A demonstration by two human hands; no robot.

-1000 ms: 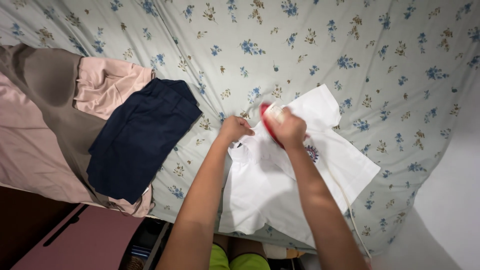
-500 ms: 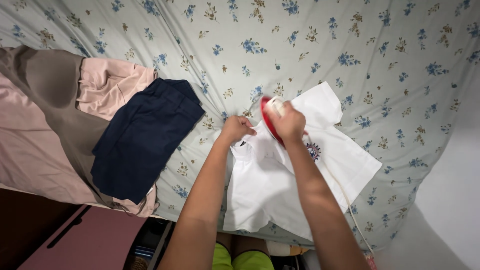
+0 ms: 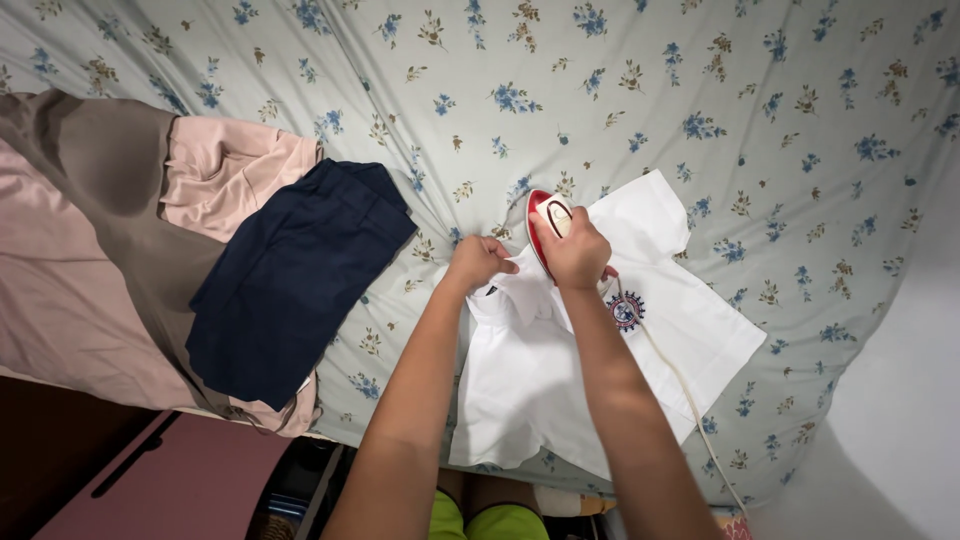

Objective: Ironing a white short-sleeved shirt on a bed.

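While the right hand [image 3: 577,252] keeps a clenched grip around the handle of a red-and-white clothes iron [image 3: 545,222], the iron's sole sits on the upper part of a small white shirt [image 3: 600,360], near the collar. Nose of iron points away from the person, toward the head of the bed. A pale cord [image 3: 672,372] trails from the iron back across the shirt, past the round embroidered badge [image 3: 625,312] on the chest, and off the near edge of the mattress.

Left hand [image 3: 478,262] is closed in a fist on a pinch of white fabric at the collar, just beside the iron; knuckles up, cloth bunched under the fingers. Both forearms reach in from the bottom of the view.

Shirt lies flat on a bed covered by a pale green sheet [image 3: 700,90] with blue and brown flower sprigs. One short sleeve spreads out past the iron, the other toward the right.

To the left, well apart from the shirt: a folded navy garment [image 3: 290,280], lying partly over a pale pink garment [image 3: 225,170] and a grey-brown cloth [image 3: 90,170]. Near edge of bed shows bright green clothing [image 3: 470,520] on the person, between the arms.
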